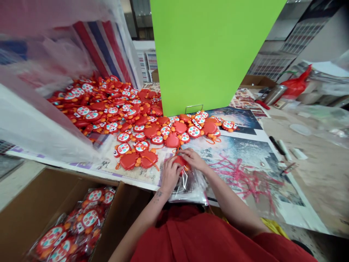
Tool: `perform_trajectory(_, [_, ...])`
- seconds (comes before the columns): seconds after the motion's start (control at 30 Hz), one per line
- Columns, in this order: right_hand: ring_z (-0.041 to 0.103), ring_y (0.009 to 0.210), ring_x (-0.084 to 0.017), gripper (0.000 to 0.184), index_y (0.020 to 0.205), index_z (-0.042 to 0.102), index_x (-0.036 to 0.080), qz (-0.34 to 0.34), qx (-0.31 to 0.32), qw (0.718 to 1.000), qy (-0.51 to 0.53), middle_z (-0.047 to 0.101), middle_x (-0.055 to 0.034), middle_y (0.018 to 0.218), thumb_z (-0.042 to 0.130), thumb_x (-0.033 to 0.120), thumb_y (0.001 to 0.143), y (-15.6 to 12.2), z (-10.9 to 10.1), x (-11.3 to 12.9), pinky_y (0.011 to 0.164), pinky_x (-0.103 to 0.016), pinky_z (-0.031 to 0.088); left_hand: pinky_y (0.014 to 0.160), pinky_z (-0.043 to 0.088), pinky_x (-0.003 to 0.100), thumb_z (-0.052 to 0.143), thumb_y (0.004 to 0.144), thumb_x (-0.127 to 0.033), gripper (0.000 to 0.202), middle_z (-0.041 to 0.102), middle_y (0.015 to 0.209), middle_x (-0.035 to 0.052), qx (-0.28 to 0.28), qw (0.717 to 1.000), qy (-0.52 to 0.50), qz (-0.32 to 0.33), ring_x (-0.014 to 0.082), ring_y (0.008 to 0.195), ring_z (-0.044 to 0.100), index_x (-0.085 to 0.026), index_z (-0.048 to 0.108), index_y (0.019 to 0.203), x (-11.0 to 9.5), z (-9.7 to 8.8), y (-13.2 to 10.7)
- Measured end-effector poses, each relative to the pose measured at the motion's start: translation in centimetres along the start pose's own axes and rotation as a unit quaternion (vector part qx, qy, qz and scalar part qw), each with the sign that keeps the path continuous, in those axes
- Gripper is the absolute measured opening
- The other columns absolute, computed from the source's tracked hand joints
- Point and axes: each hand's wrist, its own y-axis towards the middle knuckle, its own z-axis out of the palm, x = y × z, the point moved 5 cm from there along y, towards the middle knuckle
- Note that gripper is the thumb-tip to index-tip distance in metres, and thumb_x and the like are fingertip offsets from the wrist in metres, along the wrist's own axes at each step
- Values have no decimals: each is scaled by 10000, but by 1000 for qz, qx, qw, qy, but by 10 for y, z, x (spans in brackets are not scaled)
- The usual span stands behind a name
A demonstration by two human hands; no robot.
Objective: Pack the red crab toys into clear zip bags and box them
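Both of my hands are at the table's near edge, over a pile of clear plastic bags (188,196). Between them is a red crab toy (183,163) with an orange cord, its lower part inside the top clear bag (185,183). My left hand (170,173) has its fingers curled on the toy's left side and the bag's mouth. From the right, my right hand (194,159) grips the toy's upper end with bent fingers. The fingers partly hide the toy. Other loose crab toys (172,139) lie just beyond my hands.
A large heap of crab toys (109,109) spills from a translucent sack (49,120) at left. A green panel (212,54) stands behind. The cardboard box (24,214) below left holds bagged toys. Pink strips (245,178) and a black marker (276,145) lie right.
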Motion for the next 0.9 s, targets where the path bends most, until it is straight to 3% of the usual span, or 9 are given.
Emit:
perform_trajectory(0.1, [676, 899, -226, 334, 1113, 684, 164, 110, -55, 989, -77, 727, -113, 962, 429, 318, 961, -16, -20, -12, 839, -341, 491, 1095, 335, 464, 549, 937, -282, 124, 549, 1339, 104, 26, 998, -36, -34, 249, 1284, 451, -186, 616, 898, 3, 1, 4])
perform_trajectory(0.2, [693, 855, -230, 309, 1129, 667, 190, 138, -31, 985, -95, 741, -86, 912, 465, 342, 951, -31, -20, -14, 765, -307, 491, 1108, 310, 474, 574, 920, -270, 107, 525, 1385, 91, 58, 995, -52, -60, 260, 1330, 409, -194, 624, 864, 5, 1, 10])
perform_trajectory(0.33, [687, 937, -211, 347, 1244, 592, 219, 122, -34, 985, -118, 732, -67, 1064, 451, 194, 928, -39, -3, -10, 813, -288, 483, 1069, 322, 488, 644, 868, -265, 80, 511, 1402, 74, 125, 988, -36, -83, 293, 1303, 415, -206, 655, 815, 3, -2, 20])
perform_trajectory(0.5, [679, 939, -217, 380, 1247, 577, 201, 88, -107, 986, -93, 709, -83, 1093, 398, 151, 915, -41, 13, -4, 830, -315, 497, 1021, 334, 462, 668, 847, -282, 72, 583, 1231, 72, 180, 977, -36, -111, 276, 1191, 486, -218, 683, 818, 1, -10, 24])
perform_trajectory(0.7, [663, 910, -214, 386, 1236, 572, 201, 59, -177, 982, -17, 698, -83, 1085, 387, 168, 899, -43, 13, 1, 850, -362, 507, 968, 366, 395, 594, 901, -279, 122, 628, 1092, 63, 185, 974, -44, -124, 240, 1081, 562, -197, 653, 832, 0, -16, 26])
perform_trajectory(0.9, [652, 825, -195, 344, 1210, 570, 209, 53, -200, 978, 38, 686, -78, 1074, 380, 228, 924, -44, 5, 11, 802, -343, 511, 840, 430, 353, 491, 958, -272, 145, 681, 831, 49, 219, 968, -27, -123, 224, 857, 633, -193, 605, 915, -12, -19, 26])
